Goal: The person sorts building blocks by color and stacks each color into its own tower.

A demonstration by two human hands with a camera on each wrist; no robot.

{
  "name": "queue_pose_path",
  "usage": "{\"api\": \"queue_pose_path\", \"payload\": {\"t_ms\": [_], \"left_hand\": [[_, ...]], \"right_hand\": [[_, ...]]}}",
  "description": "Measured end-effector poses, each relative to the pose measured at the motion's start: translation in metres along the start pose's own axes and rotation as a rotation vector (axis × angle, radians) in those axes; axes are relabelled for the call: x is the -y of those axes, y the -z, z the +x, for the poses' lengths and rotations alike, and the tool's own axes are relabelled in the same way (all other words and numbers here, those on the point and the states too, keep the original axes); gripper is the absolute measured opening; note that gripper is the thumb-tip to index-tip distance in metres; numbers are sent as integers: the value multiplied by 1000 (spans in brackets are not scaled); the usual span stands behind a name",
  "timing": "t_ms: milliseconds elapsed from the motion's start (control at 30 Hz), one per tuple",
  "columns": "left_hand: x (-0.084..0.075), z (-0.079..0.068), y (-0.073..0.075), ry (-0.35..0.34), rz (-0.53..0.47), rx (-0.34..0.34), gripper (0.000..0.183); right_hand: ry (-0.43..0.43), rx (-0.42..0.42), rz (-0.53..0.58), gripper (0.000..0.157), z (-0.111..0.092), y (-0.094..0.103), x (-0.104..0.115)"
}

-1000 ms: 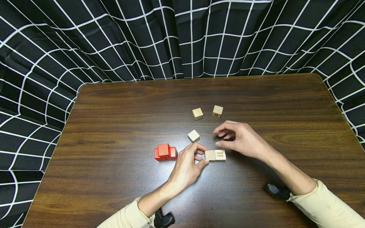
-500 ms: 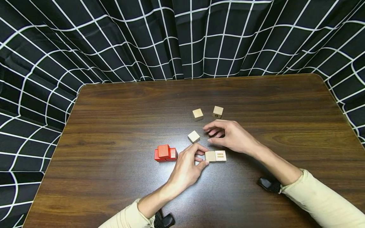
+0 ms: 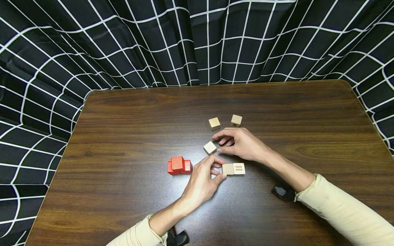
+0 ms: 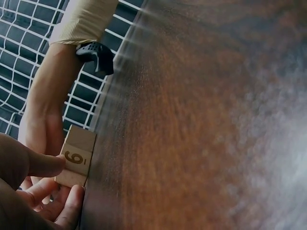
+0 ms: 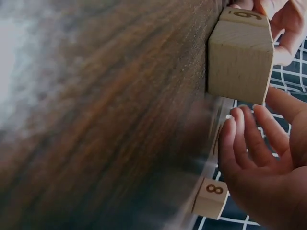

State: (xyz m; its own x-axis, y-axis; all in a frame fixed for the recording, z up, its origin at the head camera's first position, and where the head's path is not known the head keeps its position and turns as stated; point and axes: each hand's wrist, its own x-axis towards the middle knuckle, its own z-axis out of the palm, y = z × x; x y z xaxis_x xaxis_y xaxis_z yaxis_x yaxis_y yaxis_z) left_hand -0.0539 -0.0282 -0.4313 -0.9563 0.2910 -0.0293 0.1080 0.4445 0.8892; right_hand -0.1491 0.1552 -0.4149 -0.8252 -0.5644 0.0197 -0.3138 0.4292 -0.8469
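Observation:
Two pale wooden blocks stand side by side on the table. My left hand (image 3: 201, 176) pinches the left block (image 3: 227, 169) between thumb and fingers; a numeral marks one side of this block (image 4: 76, 158) in the left wrist view. Touching it, the right block (image 3: 238, 168) has an engraved mark on top, and its plain side (image 5: 238, 67) fills much of the right wrist view. Behind the pair, my right hand (image 3: 241, 141) hovers with thumb and index finger apart and nothing between them. Its fingertips are close beside a loose wooden block (image 3: 210, 148).
Left of my left hand, a small stack of red blocks (image 3: 179, 166) stands on the brown table (image 3: 123, 143). Farther back lie a plain wooden block (image 3: 214, 123) and a numbered wooden block (image 3: 236, 120). A black gridded curtain (image 3: 154, 41) surrounds the table.
My right hand has moved left, from behind the right end of the pair to beside the loose block. The left hand keeps its pinch in the same place.

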Motion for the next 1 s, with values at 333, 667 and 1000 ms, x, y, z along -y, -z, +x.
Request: {"api": "queue_pose_path", "payload": {"t_ms": [333, 667, 1000], "left_hand": [[-1, 0, 0, 2, 4, 3, 31], [0, 0, 1, -8, 10, -1, 31], [0, 0, 1, -16, 13, -5, 32]], "right_hand": [[-13, 37, -51, 39, 8, -4, 1], [-20, 49, -47, 32, 11, -8, 2], [-22, 17, -79, 27, 10, -6, 0]]}}
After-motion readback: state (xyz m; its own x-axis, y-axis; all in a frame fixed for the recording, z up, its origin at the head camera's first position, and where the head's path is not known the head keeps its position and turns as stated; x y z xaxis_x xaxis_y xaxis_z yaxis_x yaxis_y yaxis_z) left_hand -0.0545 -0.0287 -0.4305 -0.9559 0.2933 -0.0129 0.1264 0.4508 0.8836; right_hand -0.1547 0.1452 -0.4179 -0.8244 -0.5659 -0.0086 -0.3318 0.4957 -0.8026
